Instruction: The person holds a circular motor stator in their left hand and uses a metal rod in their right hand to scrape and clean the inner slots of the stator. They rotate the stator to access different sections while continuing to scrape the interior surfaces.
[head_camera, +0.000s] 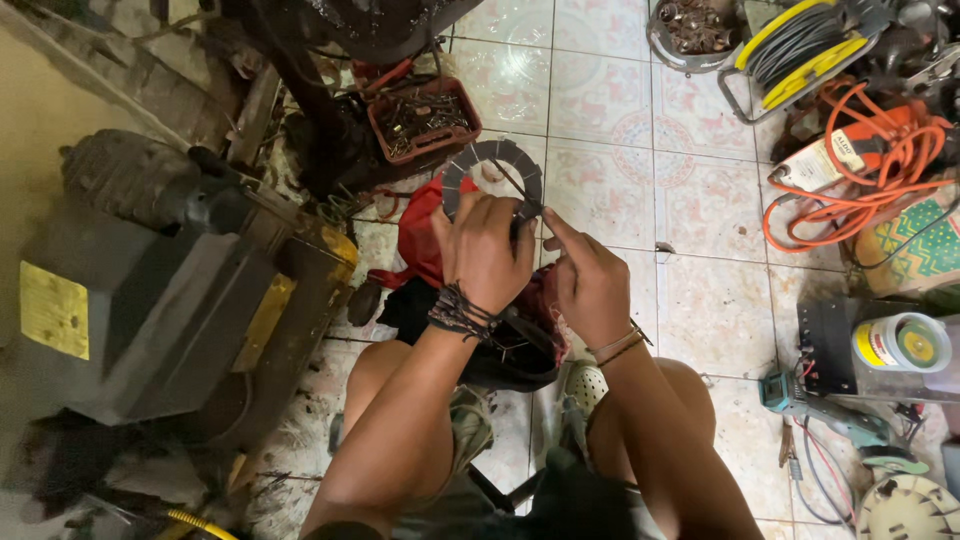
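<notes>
My left hand (487, 250) grips the grey slotted ring (492, 165) from below, fingers curled tight round its lower rim, ring upright just above my knuckles. My right hand (588, 275) sits beside it, forefinger and thumb pinched at the ring's right edge on a thin dark strip (512, 182) crossing its middle. Under both hands lies a red cloth (418, 235). Just beyond my fingertips, a red tray of scrap metal (424, 118). Far right, an orange cable (880, 170) and a yellow cable reel (800, 42).
</notes>
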